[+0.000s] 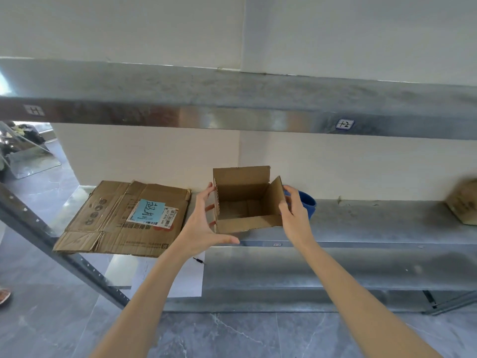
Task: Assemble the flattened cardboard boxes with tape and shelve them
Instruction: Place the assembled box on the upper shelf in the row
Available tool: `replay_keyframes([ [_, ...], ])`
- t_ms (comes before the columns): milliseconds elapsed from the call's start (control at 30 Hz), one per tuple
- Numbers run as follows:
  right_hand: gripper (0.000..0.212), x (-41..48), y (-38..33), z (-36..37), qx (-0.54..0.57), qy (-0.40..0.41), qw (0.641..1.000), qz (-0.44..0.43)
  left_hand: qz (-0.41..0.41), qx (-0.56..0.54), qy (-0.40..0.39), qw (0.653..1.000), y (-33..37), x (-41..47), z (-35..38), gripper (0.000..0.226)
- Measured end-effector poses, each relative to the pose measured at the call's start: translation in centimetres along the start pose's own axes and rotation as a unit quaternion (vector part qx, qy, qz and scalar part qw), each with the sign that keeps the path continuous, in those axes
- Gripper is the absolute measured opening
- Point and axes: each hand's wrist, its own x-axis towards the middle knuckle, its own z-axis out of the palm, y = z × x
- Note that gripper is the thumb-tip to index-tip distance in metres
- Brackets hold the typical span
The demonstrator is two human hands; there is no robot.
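Both hands bracket the small box (246,224) on the middle shelf (387,223) of a metal rack. The left hand (204,224) is flat on the box's left side w/ fingers straight and thumb stuck out below the front edge, so it's open and pressing, not curled. The right hand (294,214) is on the right side, thumb at the near corner. Its fingers are partly behind the raised flap, so can't tell if it grips or just presses. The box is plain brown corrugated, set up w/ top open, 4 flaps standing, inside bare, sitting near the shelf's front edge. The bottom seam isn't visible. A flattened box (124,220) lies just left of it, creased, w/ a blue note and a shipping label; print too small to read. A blue round thing (308,202) behind the right hand is mostly hidden. Another carton (464,202) is cut off at the frame's right edge and blurred.
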Motion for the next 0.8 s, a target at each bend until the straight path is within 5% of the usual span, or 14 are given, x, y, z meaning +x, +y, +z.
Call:
replay_keyframes([
  [167,0.038,0.2,0.4,-3.6,-0.005,0.007,1.0,-0.011,0.05,0.079,-0.008,0.996,1.3,2.1,1.6,0.121],
  [800,0.041,1.0,6.6,-25.3,-0.03,0.126,0.991,0.029,0.143,0.041,-0.065,0.987,10.4,12.1,22.7,0.112],
])
